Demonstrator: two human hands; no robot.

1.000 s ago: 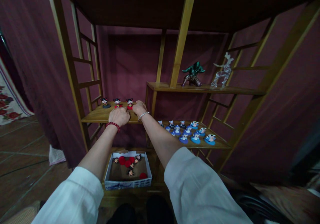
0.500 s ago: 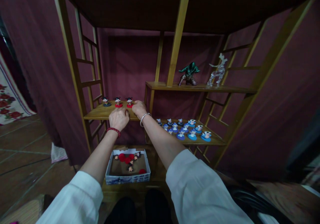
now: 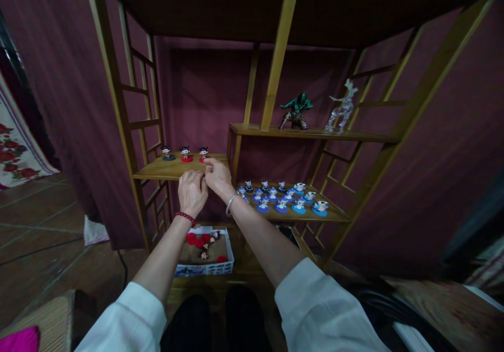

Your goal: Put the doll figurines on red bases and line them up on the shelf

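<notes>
Three small figurines with black hair stand in a row on the left wooden shelf [image 3: 161, 170]: a dark-based figurine [image 3: 167, 153], a middle figurine on a red base [image 3: 186, 154] and a right-hand figurine [image 3: 202, 153]. My right hand [image 3: 219, 178] is curled just below the right-hand one, its index finger overlapping that base in view; contact is unclear. Against it, at the shelf's front edge, my left hand [image 3: 192, 192] is closed with bent fingers. Anything between the two hands is hidden. Below sits a box [image 3: 205, 269] holding more figurines and red pieces, partly behind my left wrist.
Several blue, purple and black-based figurines [image 3: 281, 204] crowd the lower right shelf. Above them, a green crouching statue [image 3: 298, 112] and a clear deer figure [image 3: 342, 108] stand on the upper right shelf [image 3: 315, 134]. A wooden post [image 3: 280, 53] rises between the sections.
My right hand has moved left and down from beside the right-hand figurine, meeting my left hand, which shifted slightly right. The view has tilted a little. The three figurines stay in their row.
</notes>
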